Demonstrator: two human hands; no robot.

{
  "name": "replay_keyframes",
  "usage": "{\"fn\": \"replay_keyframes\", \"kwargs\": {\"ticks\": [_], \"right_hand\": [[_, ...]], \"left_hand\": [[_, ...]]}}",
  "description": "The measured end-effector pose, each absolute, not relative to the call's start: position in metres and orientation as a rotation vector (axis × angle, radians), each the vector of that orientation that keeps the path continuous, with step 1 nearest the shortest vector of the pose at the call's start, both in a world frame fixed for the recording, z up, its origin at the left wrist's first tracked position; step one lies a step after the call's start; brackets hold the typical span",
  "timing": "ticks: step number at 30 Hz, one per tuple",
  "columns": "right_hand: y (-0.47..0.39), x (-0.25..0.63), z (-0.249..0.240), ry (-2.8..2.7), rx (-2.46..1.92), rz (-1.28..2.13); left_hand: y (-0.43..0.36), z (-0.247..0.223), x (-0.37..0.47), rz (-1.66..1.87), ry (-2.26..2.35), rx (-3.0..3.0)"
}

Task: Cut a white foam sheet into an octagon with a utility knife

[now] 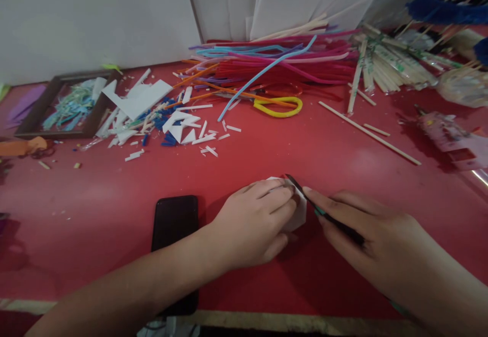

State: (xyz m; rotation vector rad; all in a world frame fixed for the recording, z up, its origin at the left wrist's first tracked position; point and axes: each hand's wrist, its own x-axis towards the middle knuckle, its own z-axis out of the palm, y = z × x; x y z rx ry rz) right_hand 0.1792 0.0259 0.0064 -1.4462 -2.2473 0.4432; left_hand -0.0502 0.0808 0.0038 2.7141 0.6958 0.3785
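Observation:
My left hand [251, 225] holds a small white board piece [299, 216] down on the red tabletop, its fingers bent together over the piece and hiding most of it. A slim black craft knife with a green part [345, 229] is gripped in my right hand [381, 238], the index finger stretched along its top. The dark blade lies along the upper right edge of the white piece. Left of my left hand is a black phone [175, 220], partly covered by my forearm.
White offcuts [143, 98] and scraps lie at the back left beside a brown framed tray [28, 123]. Yellow-handled scissors [280, 113] rest before a heap of coloured pipe cleaners [267, 67]. Wooden sticks [369, 132] and wrapped chopsticks [392, 67] lie at the right.

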Motion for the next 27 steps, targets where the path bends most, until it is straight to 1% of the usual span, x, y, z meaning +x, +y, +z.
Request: {"fn": "replay_keyframes", "kwargs": {"ticks": [8,18,27], "right_hand": [[0.0259,0.1798,0.0073,-2.278,-1.435,0.447],[0.0316,0.1764,0.0022,-2.330,-1.406,0.307],[0.0274,0.1744,0.0038,-2.350,-1.443,0.282]], "left_hand": [[0.0793,0.0023,-0.0497,0.348,0.699,2.711],[0.0778,0.0013,-0.0503,0.298,0.690,2.704],[0.0745,-0.0023,-0.0515,0.309,0.727,2.706]]}}
